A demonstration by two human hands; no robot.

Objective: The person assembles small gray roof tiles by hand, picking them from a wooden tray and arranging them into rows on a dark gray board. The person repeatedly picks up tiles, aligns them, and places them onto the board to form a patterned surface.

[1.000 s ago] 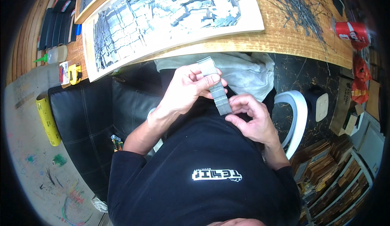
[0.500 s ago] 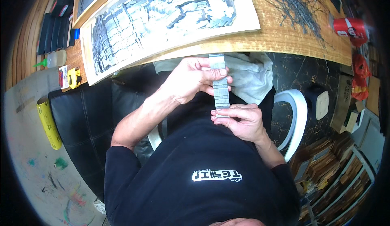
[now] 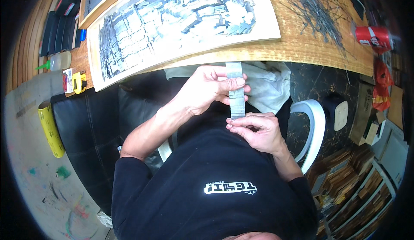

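A narrow grey strip, marked with many crosswise lines (image 3: 235,95), is held upright in front of my chest, close to the table's near edge. My left hand (image 3: 207,88) grips it around the upper middle, thumb on the face and fingertips showing past its right side. Lower down, my right hand (image 3: 257,129) pinches the strip's near end between thumb and fingers, which cover that end. Beyond the hands, a pale panel (image 3: 185,50) covered with a black, grey and white pattern of small pieces lies on the wooden table (image 3: 297,52).
A pile of thin dark sticks (image 3: 317,13) and a red can (image 3: 373,38) are at the right. A yellow tape measure (image 3: 79,83) and a green-tipped bottle (image 3: 59,61) sit left. White cloth (image 3: 271,82) hangs below the table edge; a white chair arm (image 3: 317,132) curves at right.
My right fingers sit slightly higher against the strip, and less of its near end shows. Both hands keep hold of it. The view has shifted slightly.
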